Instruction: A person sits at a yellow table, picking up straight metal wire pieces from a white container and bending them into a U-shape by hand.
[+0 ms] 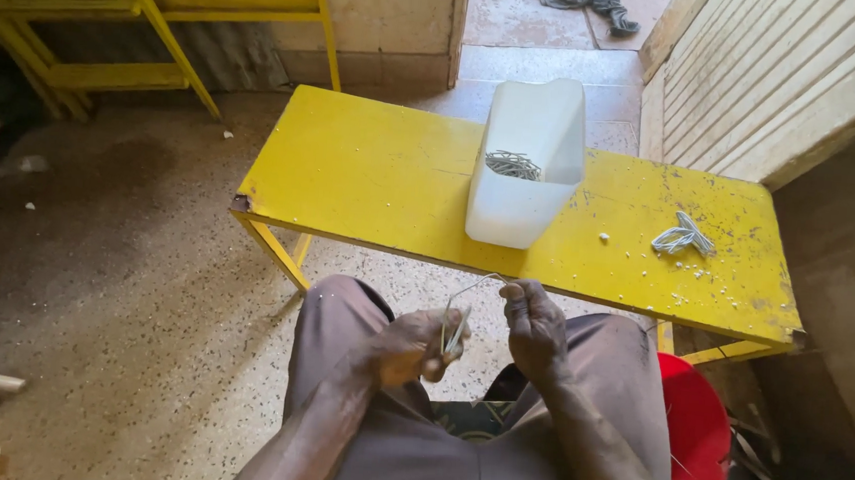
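A bent length of wire (463,308) was pinched over the knees between the left hand (410,347) and the right hand (534,328), both closed on it. Beyond, a white tub (528,167) of wire pieces stood on the yellow bench (372,176), with a finished wire bundle (684,236) lying far right.

Both forearms reach forward over the knees. The left hand (408,347) is curled in a closed grip, and the right hand (534,328) is raised slightly, its fingertips (512,292) pinched together.
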